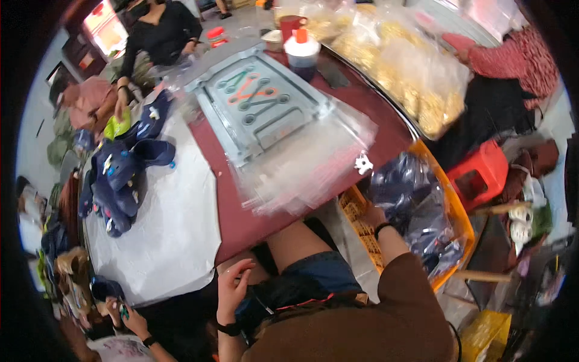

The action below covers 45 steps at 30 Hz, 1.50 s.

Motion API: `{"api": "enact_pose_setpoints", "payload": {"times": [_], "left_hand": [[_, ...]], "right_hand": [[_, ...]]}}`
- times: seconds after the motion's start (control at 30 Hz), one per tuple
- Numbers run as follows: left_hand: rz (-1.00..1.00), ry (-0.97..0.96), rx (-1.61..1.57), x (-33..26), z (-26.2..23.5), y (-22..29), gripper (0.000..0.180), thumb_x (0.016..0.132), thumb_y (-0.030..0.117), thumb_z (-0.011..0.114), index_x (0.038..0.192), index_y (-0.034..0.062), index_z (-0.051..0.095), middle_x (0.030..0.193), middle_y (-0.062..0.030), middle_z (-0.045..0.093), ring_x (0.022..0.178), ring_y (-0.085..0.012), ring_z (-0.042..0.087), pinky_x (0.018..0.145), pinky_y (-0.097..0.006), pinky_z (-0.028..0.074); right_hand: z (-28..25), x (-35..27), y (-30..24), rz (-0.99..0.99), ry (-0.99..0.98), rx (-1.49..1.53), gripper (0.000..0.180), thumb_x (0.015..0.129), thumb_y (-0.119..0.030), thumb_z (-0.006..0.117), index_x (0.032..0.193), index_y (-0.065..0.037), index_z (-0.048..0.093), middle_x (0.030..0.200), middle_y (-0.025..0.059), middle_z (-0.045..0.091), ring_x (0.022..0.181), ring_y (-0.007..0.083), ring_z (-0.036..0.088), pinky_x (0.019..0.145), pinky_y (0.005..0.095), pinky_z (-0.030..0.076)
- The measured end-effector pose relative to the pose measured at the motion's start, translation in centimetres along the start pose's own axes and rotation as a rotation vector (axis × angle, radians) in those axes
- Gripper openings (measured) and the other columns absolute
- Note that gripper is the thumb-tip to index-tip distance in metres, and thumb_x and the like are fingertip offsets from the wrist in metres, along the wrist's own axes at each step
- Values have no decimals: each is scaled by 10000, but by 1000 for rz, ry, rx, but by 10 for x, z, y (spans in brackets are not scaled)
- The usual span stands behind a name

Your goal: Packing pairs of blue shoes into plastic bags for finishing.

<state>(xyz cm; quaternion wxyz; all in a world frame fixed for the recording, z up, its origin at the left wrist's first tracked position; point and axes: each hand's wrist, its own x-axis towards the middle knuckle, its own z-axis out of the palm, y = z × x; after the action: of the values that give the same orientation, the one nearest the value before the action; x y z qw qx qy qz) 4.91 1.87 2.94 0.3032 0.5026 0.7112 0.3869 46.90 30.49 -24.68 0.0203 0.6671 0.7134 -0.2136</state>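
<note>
while dark blue clogs (120, 175) crowd the far left of the white sheet (175, 241), you have bare sheet to their right and toward its near edge. next comes an open strip of maroon tabletop (232, 226), then a stack of clear bags (301, 175) reaching close to the table's near edge. at the right, the orange crate (461, 211) stands just beside the table, with a narrow patch of floor (347, 232) between your leg and its wall.

your left hand (234, 286) is raised over your lap, fingertips up, its fingers loosely bent and released, nothing visible in them. your right hand (374, 216) reaches out to the crate's left side, at the rim; its fingertips are hidden, so i cannot tell whether they clench it. right beside that hand, dark items in clear bags (410, 199) lie inside the crate.

at lower left, a co-worker's hands (136, 323) are at another dark clog (107, 289). farther up, a person in black (160, 36) reaches to a lime green piece (117, 125). a grey board (283, 117) lies on the table, the clear stack at its near end; a white charm (363, 163) sits at the table's corner, and a red stool (482, 172) stands past the crate.
</note>
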Motion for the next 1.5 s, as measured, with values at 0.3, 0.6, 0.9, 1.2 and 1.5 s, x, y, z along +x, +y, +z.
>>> {"api": "enact_pose_setpoints", "payload": {"times": [0.3,0.6,0.9,1.2,1.5], "left_hand": [[121,-126,-19,5,-2,-20,312,998,169,627,1293,70,647,1129,-111,733,1032,-254,703,858,-355,555],[125,-127,-2,0,-8,-14,309,1017,185,599,1303,76,643,1141,-113,726,1027,-255,697,872,-358,548],[82,-113,-4,-8,-6,-16,294,1002,161,608,1271,56,665,1153,-121,729,1026,-239,700,884,-343,542],[14,-13,-4,11,5,-5,221,964,45,646,1175,19,704,1031,-97,762,957,-169,713,823,-285,540],[374,51,181,-1,-5,6,225,939,118,659,1148,47,704,1031,-127,753,946,-319,713,840,-393,559]], "right_hand": [[62,25,109,-663,100,-674,286,957,-198,555,1180,-84,695,1044,204,707,882,369,696,762,498,548],[-66,-12,65,87,827,-415,646,897,-130,638,1520,-187,475,1420,197,551,1112,326,619,810,401,585],[-93,-26,72,255,136,-1000,629,1031,-118,415,1632,-154,234,1618,142,351,1423,306,411,1168,378,351],[-88,-23,-3,235,621,-100,660,840,-114,654,1454,-50,420,1096,214,621,957,405,656,793,470,576],[-58,-5,68,-117,935,12,381,1078,-337,457,1292,-60,607,1031,117,690,946,310,660,802,367,518]]}}
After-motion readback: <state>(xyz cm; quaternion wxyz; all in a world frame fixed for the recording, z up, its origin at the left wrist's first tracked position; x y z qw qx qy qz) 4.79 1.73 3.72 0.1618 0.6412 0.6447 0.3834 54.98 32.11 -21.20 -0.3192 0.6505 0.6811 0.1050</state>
